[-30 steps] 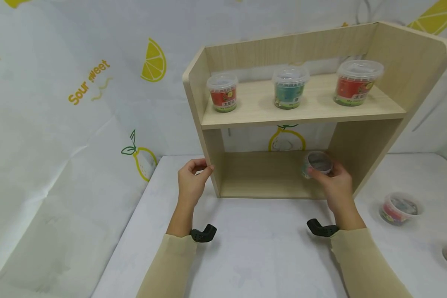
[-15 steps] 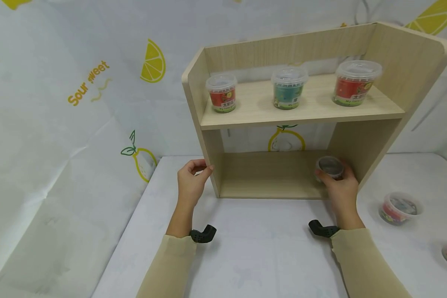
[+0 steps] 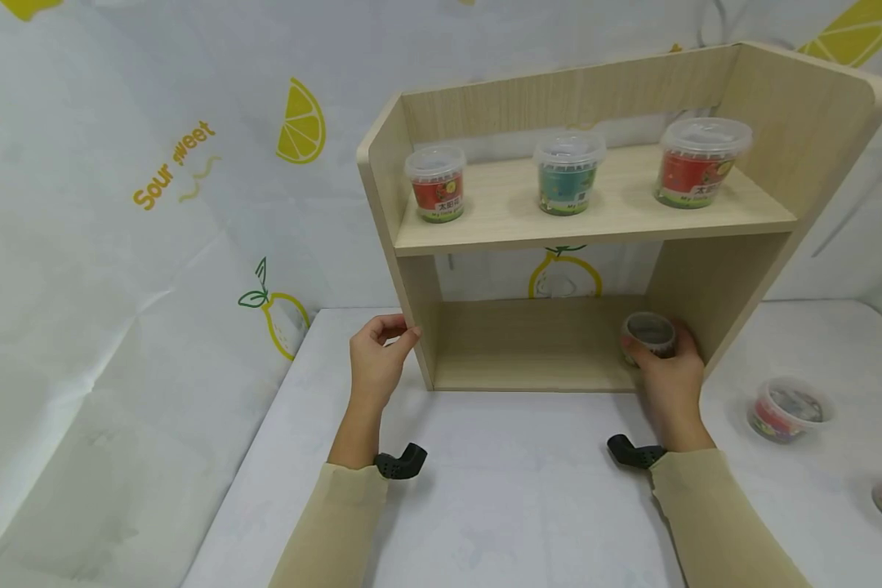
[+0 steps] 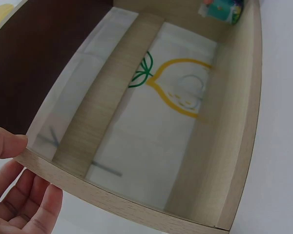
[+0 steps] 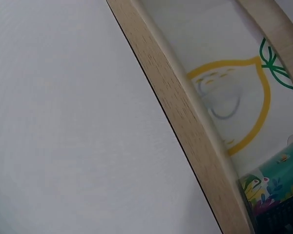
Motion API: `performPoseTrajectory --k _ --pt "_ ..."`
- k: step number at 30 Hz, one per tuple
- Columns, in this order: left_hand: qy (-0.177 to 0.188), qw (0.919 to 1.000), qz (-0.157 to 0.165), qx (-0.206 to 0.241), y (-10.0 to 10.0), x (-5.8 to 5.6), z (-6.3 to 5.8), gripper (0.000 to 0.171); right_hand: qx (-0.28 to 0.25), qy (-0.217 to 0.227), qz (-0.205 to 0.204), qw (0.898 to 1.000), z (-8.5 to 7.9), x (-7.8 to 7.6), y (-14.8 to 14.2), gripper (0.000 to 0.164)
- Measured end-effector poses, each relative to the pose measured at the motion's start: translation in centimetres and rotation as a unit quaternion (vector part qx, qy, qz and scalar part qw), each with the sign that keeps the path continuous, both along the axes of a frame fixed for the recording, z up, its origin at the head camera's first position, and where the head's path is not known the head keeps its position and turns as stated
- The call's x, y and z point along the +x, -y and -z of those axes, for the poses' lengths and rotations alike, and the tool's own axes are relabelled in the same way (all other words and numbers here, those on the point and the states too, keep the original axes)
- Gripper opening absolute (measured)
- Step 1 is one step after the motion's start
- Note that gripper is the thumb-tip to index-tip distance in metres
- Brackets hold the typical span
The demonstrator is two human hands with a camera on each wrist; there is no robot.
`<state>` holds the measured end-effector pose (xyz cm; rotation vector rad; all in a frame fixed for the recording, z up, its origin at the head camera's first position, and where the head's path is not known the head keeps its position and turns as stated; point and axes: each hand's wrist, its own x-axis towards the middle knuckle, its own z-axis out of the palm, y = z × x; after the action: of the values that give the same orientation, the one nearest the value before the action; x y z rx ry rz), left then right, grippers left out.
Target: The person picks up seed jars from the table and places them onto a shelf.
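The right hand (image 3: 672, 384) grips a cup (image 3: 649, 330), apparently placing it on the lower shelf (image 3: 529, 347), the left hand (image 3: 377, 357) pinches the side panel (image 3: 428, 335), and letting go next likely calls for gentleness.

Since one second ago, the right hand (image 3: 671, 380) and the held cup (image 3: 650, 333) are displaced rightward across the lower shelf (image 3: 529, 347), nearer the right side panel (image 3: 713, 282); the cup also appears lower in the head view.
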<state>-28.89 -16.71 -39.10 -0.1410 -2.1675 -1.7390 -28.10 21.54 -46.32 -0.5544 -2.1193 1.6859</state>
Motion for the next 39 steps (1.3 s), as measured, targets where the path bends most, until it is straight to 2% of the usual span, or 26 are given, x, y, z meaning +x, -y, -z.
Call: performPoseTrajectory --k 9,16,19,26,39 --pt "0.017 0.9998 -0.002 -0.003 -0.1 -0.1 -0.2 0.023 -0.003 -0.001 0.0 1.0 0.0 0.0 0.0 0.077" --pt "0.016 0.9998 -0.003 -0.009 -1.0 1.9 -2.4 0.02 0.003 0.0 -0.006 1.0 0.1 0.0 -0.1 0.078" --pt "0.013 0.9999 -0.003 -0.008 -1.1 2.0 -2.5 0.02 0.003 -0.002 -0.007 1.0 0.2 0.0 -0.1 0.077" --pt "0.019 0.9998 -0.004 -0.008 -0.2 0.0 -0.2 0.023 0.009 -0.002 -0.01 1.0 0.2 0.1 -0.1 0.079" --pt "-0.003 1.0 -0.003 0.002 0.0 -0.1 0.1 0.018 0.003 0.002 -0.011 1.0 0.0 0.0 -0.2 0.085"
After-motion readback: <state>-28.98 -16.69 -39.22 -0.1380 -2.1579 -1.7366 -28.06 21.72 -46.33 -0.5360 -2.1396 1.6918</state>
